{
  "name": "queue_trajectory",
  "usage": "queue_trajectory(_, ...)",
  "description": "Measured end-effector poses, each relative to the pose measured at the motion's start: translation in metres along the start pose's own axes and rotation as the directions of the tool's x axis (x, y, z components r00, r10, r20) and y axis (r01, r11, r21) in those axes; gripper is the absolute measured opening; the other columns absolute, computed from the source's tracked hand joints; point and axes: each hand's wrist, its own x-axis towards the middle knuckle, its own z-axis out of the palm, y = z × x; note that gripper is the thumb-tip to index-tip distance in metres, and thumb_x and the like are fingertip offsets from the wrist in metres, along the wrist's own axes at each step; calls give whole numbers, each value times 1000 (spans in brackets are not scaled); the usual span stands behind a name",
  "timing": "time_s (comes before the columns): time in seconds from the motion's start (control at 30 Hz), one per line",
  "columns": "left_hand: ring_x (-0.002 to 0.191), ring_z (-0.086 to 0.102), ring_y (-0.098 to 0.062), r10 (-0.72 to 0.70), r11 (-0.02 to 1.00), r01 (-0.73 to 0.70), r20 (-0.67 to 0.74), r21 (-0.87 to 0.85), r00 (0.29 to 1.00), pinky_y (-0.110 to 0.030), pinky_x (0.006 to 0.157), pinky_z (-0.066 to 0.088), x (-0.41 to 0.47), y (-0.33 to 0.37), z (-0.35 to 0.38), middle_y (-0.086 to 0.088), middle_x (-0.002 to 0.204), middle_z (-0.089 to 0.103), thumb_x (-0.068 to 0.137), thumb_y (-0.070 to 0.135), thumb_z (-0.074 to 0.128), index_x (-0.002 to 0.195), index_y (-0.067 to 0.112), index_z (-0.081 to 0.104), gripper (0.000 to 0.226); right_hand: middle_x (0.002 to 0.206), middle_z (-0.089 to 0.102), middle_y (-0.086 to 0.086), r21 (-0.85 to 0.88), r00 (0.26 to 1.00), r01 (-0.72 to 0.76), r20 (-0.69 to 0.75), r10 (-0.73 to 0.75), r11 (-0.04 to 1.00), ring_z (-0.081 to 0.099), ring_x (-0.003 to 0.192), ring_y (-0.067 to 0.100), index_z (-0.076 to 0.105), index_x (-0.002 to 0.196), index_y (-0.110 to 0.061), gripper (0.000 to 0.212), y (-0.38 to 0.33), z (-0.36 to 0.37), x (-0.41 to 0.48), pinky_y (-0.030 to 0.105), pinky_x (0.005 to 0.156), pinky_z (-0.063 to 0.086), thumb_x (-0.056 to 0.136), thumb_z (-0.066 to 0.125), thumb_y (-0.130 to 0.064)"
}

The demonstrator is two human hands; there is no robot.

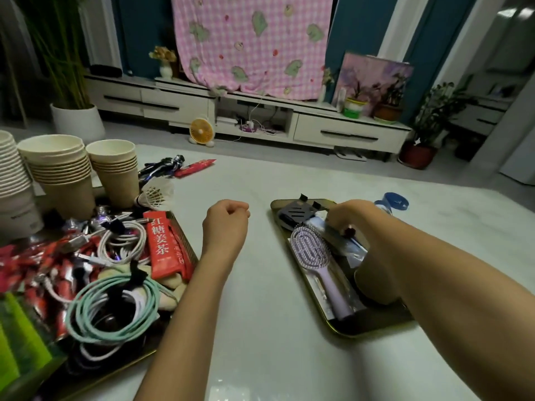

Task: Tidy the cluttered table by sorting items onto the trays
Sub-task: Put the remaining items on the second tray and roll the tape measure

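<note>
The right hand (350, 215) curls over the tray (373, 325); I cannot tell what it holds. The left hand (225, 218) is an empty fist. The hairbrush (311, 250) looks light and hard; grab its handle.

The pale counter (260, 314) carries 2 trays. The left tray (189, 247) sits just left of the left grip (225, 218). The right tray (373, 332) lies under the right grip (347, 215) and reaches back toward the near edge. Left of the left grip and farther back stand 2 stacks of brown cups (60, 180) and a white stack (11, 172), with a shuttlecock (155, 195) beside them. Behind these lie a red packet (197, 167) and a dark wrapper (162, 166). A bottle (395, 201) lies just right of the right grip.
</note>
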Motion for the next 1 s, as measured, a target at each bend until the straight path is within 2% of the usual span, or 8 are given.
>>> queue_trajectory(0.07,95,61,-21,-4,1000,4,-17,11,1000,-27,76,43,2,-1,-4,-2,93,64,89,8,42,78,25,58,26,104,57,17,42,987,39,-155,-32,998,55,92,30,58,93,5,13,-5,-17,-3,35,83,47,89,46,0)
queue_trajectory(0.17,90,61,-18,-23,1000,23,-33,-5,999,-27,73,43,5,-1,-10,-1,92,65,89,8,43,77,26,58,27,118,59,20,116,899,167,-425,-103,979,56,107,35,57,113,7,31,-29,-43,-6,37,88,46,90,37,3)
queue_trajectory(0.33,80,61,-12,-20,998,17,-56,-63,998,-26,68,46,16,5,-31,0,88,64,91,6,43,87,16,60,21,108,65,23,347,914,358,-322,-248,867,64,96,34,59,113,7,30,-102,-42,-7,36,78,52,90,40,1)
queue_trajectory(0.43,75,59,-10,-17,993,0,-137,-122,990,-22,63,44,29,5,-53,-1,87,62,92,3,41,97,10,59,20,115,62,22,380,854,501,-360,-375,777,58,90,28,58,116,3,31,-160,-29,1,33,76,49,89,42,0)
queue_trajectory(0.57,76,61,-12,-78,963,32,-164,-269,983,-21,63,47,34,2,-68,0,82,64,92,3,44,87,14,59,20,135,49,16,263,734,651,-455,-504,712,48,121,29,45,132,-5,40,-225,-12,21,30,97,37,92,45,-5)
queue_trajectory(0.7,70,59,-12,-94,932,23,-180,-361,979,-24,64,45,36,3,-68,-2,78,65,92,-1,42,81,16,59,27,144,39,17,168,642,747,-433,-632,643,41,129,33,30,144,-17,50,-283,-11,42,43,107,32,96,43,-15)
queue_trajectory(0.87,68,64,-9,-108,921,2,-251,-390,962,-20,62,49,44,-3,-70,-1,78,69,92,-2,41,83,15,62,28,158,1,9,61,596,786,-339,-728,615,6,143,34,17,148,-29,67,-333,-37,76,48,115,11,93,42,1)
queue_trajectory(1.0,69,64,-13,-133,914,17,-261,-405,956,-23,61,51,50,-5,-79,-4,76,67,92,-5,39,80,13,60,30,153,20,6,-99,572,761,-365,-735,641,14,140,32,36,140,-32,55,-352,-43,90,48,111,15,91,51,-11)
